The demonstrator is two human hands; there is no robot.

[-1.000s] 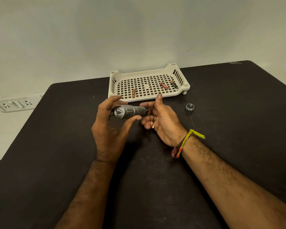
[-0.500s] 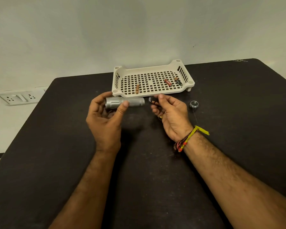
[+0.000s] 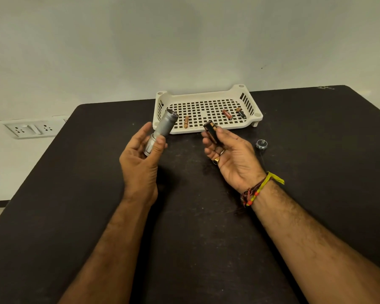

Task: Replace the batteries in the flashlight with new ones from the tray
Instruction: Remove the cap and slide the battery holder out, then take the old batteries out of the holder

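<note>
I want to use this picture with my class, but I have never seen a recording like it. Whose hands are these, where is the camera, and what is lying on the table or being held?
There is no machine here: a person wears a camera on the head, looking down at their own hands. The left hand grips a silver flashlight. The right hand holds a black battery holder, pulled out of it. On the black table stands a white tray with three loose batteries. A small round cap, probably the flashlight's end cap, lies beside the right hand.
</note>
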